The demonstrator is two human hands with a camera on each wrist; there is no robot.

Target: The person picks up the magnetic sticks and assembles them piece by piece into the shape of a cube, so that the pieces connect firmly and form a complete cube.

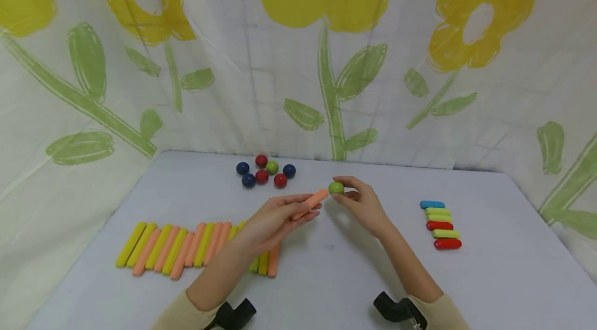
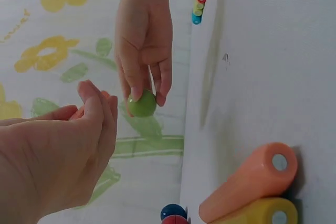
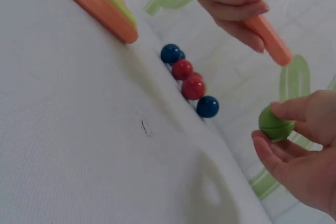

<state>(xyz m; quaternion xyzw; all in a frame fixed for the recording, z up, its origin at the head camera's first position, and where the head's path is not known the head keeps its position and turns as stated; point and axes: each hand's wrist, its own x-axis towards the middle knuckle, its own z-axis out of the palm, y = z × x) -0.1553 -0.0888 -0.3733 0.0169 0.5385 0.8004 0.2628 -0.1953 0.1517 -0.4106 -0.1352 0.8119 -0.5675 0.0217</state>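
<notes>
My left hand grips a salmon-orange rod above the table, its free end pointing up and to the right. My right hand pinches a green ball between thumb and fingertips, close to that end. In the right wrist view, a gap shows between the orange rod and the green ball. From the left wrist, the left hand hides most of the rod, while the green ball hangs below the right hand's fingertips.
A long row of yellow and orange rods lies at the left, partly behind the left forearm. Blue, red and green balls cluster at the back. Short blue, green and red rods form a column on the right. A flowered cloth hangs behind the table.
</notes>
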